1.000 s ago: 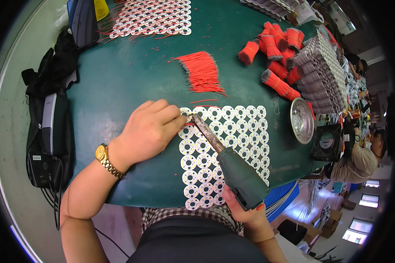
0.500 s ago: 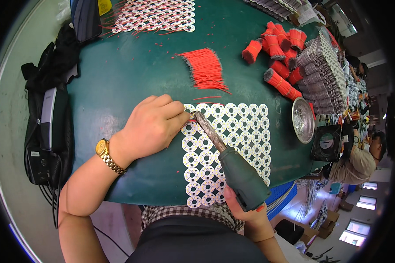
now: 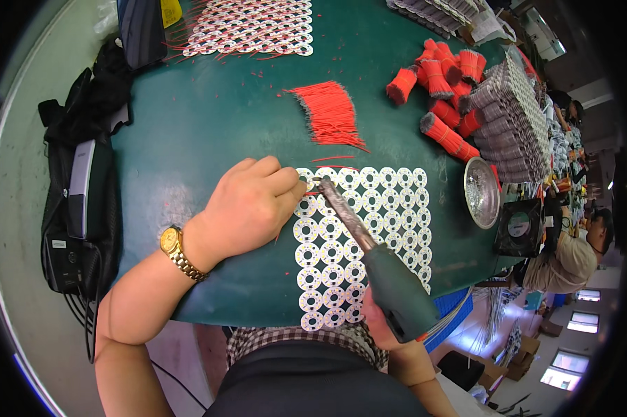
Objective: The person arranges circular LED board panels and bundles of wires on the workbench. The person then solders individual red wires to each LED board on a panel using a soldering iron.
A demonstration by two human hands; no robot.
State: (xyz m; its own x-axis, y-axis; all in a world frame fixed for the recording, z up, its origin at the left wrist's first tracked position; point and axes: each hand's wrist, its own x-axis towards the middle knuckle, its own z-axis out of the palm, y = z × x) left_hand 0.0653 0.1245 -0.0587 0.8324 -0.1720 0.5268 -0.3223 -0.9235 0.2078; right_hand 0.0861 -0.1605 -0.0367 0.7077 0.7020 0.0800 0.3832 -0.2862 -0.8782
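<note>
A white panel of round circuit discs (image 3: 379, 222) lies on the green table (image 3: 209, 125). My left hand (image 3: 251, 205), a gold watch on its wrist, rests on the panel's upper left corner and pinches a thin red wire (image 3: 313, 192) against a disc. My right hand (image 3: 383, 323) grips the dark green handle of a soldering iron (image 3: 369, 254). The iron's tip touches the same corner disc, right beside my left fingertips.
A loose fan of red wires (image 3: 331, 115) lies above the panel. Bundles of red wires (image 3: 442, 83) and stacked parts (image 3: 508, 111) sit at the right, near a round metal dish (image 3: 482, 191). Another disc panel (image 3: 254, 28) lies at the top. A black bag (image 3: 77, 187) hangs left. A person (image 3: 571, 254) sits at the right.
My left hand and the iron's tip stay at the panel's upper left corner, with hardly any shift. The head view has moved slightly.
</note>
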